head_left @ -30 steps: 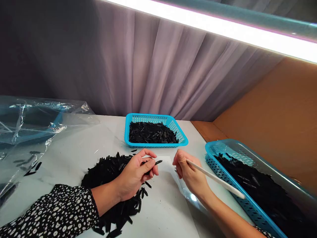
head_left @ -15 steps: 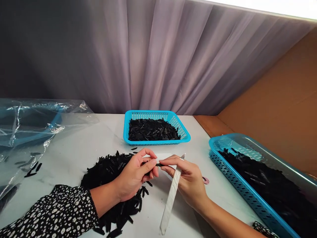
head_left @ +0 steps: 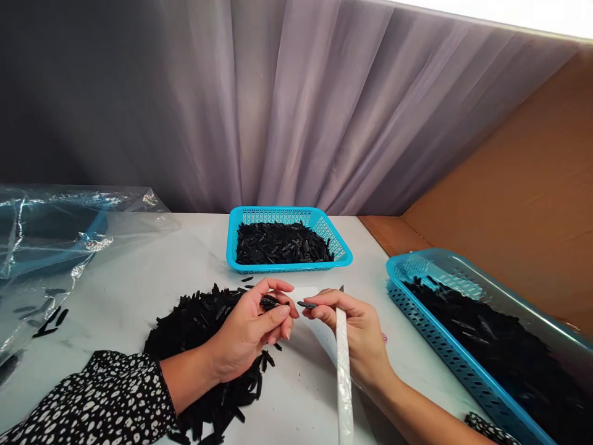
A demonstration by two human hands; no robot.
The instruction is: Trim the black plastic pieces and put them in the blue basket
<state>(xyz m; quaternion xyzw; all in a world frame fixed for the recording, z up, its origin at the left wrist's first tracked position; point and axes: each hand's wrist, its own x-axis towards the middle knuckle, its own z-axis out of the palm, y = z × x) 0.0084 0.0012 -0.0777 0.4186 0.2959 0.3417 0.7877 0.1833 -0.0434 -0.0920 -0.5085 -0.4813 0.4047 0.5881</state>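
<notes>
My left hand (head_left: 252, 327) rests on a heap of small black plastic strips (head_left: 204, 346) and is curled around a few of those strips (head_left: 269, 301). My right hand (head_left: 359, 334) sits just to its right. Thumb and forefinger pinch one small black piece (head_left: 306, 304), and the same hand grips a long knife with a white-wrapped handle (head_left: 343, 377), its blade tip pointing up and away from me. The two hands are a few centimetres apart.
A turquoise basket (head_left: 241, 262) of black strips stands at the back centre. A second, longer turquoise basket (head_left: 445, 352), lined with clear plastic and full of black strips, lies at the right. Crumpled clear plastic sheeting (head_left: 55, 241) covers the left. A brown cardboard wall (head_left: 509, 198) rises on the right.
My right hand turned the white-handled knife from lying out to the right to pointing back toward me. It reached my left hand, took one black piece, and drew slightly away.
</notes>
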